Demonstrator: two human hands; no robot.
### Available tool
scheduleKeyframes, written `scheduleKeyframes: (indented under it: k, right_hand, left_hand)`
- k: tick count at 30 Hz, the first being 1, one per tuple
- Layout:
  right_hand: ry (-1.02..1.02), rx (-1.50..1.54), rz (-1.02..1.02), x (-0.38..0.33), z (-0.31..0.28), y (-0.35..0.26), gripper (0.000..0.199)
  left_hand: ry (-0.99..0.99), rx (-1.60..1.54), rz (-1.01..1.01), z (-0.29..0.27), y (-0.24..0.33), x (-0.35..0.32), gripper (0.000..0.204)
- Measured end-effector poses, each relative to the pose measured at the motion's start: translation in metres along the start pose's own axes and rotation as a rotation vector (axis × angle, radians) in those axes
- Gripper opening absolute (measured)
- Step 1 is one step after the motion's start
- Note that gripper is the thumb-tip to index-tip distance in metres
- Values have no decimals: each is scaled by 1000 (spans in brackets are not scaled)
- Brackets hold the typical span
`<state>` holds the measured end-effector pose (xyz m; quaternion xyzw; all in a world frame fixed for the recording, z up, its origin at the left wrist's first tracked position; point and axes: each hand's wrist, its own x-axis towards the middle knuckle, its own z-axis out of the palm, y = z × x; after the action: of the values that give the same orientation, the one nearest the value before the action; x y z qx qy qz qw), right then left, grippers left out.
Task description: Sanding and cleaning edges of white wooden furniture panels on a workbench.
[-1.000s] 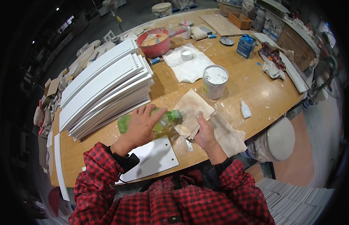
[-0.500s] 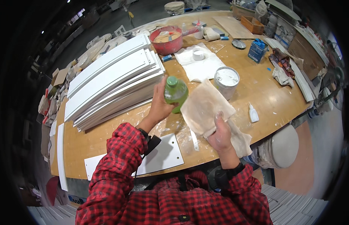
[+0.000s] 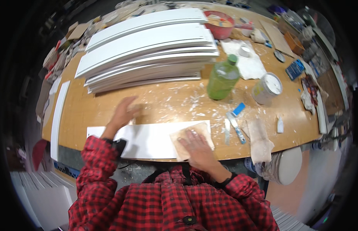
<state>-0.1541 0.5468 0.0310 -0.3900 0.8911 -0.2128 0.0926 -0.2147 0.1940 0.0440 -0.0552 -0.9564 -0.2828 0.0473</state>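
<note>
A white board (image 3: 152, 134) lies along the near edge of the table. My right hand (image 3: 197, 150) is spread flat on a beige cloth (image 3: 177, 142), pressing it onto the board's right end. Above the left part of the board is my left hand (image 3: 124, 114), empty, its fingers apart and slightly blurred. A green bottle with a green cap (image 3: 222, 81) stands upright beyond the cloth. Right of the board lie a putty knife with a blue blade (image 3: 236, 121), a thin flat strip (image 3: 227, 131) and a second cloth (image 3: 260, 140) that hangs over the table edge.
A tall stack of white boards (image 3: 144, 54) fills the far left of the table (image 3: 171, 102). An open white tub (image 3: 266, 89) stands right of the bottle, and a small white squeeze bottle (image 3: 280, 125) is nearer. A red bowl (image 3: 219, 27) sits at the back.
My left hand has let go of the green bottle, which now stands on the table. My right hand has brought one cloth left onto the board; the other cloth stays at the table edge.
</note>
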Motion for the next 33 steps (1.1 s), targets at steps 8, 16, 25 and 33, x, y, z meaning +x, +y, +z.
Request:
scheduleKeyframes:
  k: [8,16,25,33]
  right_hand:
    - [-261,-214,31,59,18,-55,85]
    - [-193,-111,-774,226,151,-262,75]
    - [-427,-147,-483,191,107,-233,83]
    - [-184,-127,-545,265,135,-251,79]
  left_hand:
    - [342,-357,-659,-91,-161,-222,21]
    - [27,-360,-646,-123,-184,-205,20]
    - [-76,-343,-587,-133,-202,-194,22]
    - [-97,-248,-531,-128,-204,-189,22]
